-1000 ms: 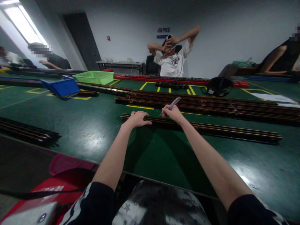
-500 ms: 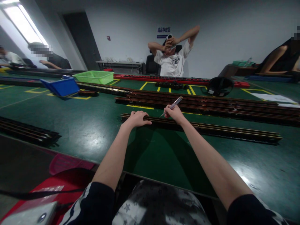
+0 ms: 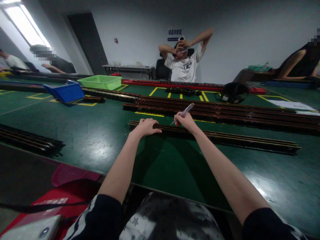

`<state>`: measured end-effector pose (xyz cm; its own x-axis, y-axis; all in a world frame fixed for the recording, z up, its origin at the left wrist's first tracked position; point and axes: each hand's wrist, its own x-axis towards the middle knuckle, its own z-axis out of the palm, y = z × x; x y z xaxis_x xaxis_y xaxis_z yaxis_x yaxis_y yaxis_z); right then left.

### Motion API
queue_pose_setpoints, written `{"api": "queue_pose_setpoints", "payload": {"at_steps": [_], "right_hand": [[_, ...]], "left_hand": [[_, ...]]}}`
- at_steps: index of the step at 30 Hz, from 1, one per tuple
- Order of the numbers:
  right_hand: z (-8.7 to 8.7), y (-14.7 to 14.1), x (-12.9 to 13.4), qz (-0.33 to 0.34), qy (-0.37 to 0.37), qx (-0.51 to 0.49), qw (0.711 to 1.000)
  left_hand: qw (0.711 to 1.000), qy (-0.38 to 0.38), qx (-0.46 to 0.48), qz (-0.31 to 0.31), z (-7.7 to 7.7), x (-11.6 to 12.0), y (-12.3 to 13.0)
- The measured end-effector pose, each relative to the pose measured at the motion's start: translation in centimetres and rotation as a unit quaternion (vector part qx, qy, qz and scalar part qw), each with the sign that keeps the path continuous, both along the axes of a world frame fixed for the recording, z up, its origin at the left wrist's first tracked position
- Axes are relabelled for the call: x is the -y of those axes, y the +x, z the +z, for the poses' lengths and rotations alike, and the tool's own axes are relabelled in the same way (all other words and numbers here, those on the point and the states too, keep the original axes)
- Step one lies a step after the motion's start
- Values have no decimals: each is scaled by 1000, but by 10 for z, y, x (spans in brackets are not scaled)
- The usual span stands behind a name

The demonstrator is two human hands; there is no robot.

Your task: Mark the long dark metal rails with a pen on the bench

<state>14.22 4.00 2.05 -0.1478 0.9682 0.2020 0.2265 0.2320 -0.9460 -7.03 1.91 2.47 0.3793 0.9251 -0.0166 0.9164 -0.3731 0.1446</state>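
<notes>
A long dark rail [image 3: 240,140] with thin brass-coloured lines lies across the green table in front of me. My left hand [image 3: 147,127] is laid over its left part, fingers bent across the top and thumb along the near side. Just to the right, my right hand [image 3: 185,120] grips a slim screwdriver [image 3: 188,108] with a see-through handle. Its thin shaft slants down to the left, and the tip is at the rail between my hands. Whether the tip touches the rail I cannot tell.
Behind the rail lies a bundle of similar rails [image 3: 215,111]. More rails [image 3: 27,140] lie at the left table edge. A blue bin [image 3: 66,92], a green basket [image 3: 101,82] and a black round object [image 3: 234,92] stand farther back. A person [image 3: 185,65] sits opposite; others sit at both sides.
</notes>
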Motion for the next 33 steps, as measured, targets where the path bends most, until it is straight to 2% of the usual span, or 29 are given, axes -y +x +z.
{"api": "queue_pose_setpoints", "payload": {"at_steps": [8, 16, 26, 33], "right_hand": [[-1, 2, -3, 26, 3, 13, 1000], [-3, 1, -2, 24, 13, 7, 1000], [-5, 1, -4, 25, 14, -5, 1000], [-1, 0, -1, 5, 6, 9, 1000]], "left_hand": [[1000, 2, -5, 2, 3, 3, 0], [999, 18, -26, -8, 2, 7, 3], [997, 61, -29, -39, -1, 23, 36], [998, 55, -20, -32, -4, 20, 38]]}}
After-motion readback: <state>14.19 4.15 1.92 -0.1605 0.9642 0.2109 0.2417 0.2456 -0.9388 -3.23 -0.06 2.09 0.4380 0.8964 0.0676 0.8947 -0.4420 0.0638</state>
